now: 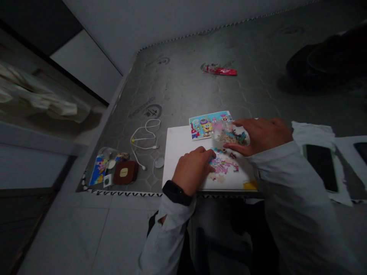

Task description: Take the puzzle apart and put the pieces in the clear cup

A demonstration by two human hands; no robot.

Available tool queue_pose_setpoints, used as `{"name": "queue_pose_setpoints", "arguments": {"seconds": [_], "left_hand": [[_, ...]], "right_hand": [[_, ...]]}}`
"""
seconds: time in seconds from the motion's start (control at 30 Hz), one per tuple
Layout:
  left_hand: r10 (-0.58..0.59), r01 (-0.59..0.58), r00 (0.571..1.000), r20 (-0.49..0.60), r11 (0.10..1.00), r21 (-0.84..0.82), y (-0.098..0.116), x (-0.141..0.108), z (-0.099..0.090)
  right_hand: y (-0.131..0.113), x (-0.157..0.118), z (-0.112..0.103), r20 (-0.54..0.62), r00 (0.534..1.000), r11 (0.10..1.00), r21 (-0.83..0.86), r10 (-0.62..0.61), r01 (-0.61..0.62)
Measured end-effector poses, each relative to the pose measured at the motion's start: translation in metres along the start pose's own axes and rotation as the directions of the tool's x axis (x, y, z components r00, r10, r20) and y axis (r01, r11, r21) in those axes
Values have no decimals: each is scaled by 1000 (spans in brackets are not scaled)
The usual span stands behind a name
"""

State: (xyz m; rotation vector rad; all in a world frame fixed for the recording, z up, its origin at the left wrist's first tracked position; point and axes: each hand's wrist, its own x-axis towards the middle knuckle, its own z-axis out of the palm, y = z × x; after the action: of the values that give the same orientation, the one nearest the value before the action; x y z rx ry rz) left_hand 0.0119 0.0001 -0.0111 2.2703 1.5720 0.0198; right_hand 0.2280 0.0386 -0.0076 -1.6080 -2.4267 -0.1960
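On the worktop (172,91) right in front of you lies a white board (174,141); read it as a clock dial, with twelve on the far side from you. Your right hand (259,133), coming in from two o'clock, has its fingers wrapped around a clear jar (231,134), gripping it tilted on its side above the board at about one o'clock, with small coloured pieces visible inside. Your left hand (193,170) reaches in from seven o'clock, fingers bent and touching the loose jigsaw pieces (221,165) (mostly pink and purple ones), which lie just to the three o'clock side of the dial's middle. You cannot tell here whether those fingers pinch one. A SpongeBob picture card (202,128) overlaps the board's edge at twelve, its near right part behind the jar. Off the board at nine o'clock rests a clear round disc (159,162), with a white cable (155,145) looped toward ten. A brown case (125,172) sits further out, between eight and nine. Far off at twelve lies a red packet (220,70), and at three a black phone (321,166) rests on white paper (311,131).
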Motion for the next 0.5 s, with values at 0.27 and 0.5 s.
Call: {"name": "queue_pose_setpoints", "arguments": {"seconds": [0.27,0.5], "left_hand": [[19,-21,999,-29,996,-86,-6,7,6],[32,-34,999,-12,984,-175,-10,7,6]], "right_hand": [[1,1,2,30,1000,1000,-2,8,-8],[1,0,2,12,1000,1000,-17,0,0]]}}
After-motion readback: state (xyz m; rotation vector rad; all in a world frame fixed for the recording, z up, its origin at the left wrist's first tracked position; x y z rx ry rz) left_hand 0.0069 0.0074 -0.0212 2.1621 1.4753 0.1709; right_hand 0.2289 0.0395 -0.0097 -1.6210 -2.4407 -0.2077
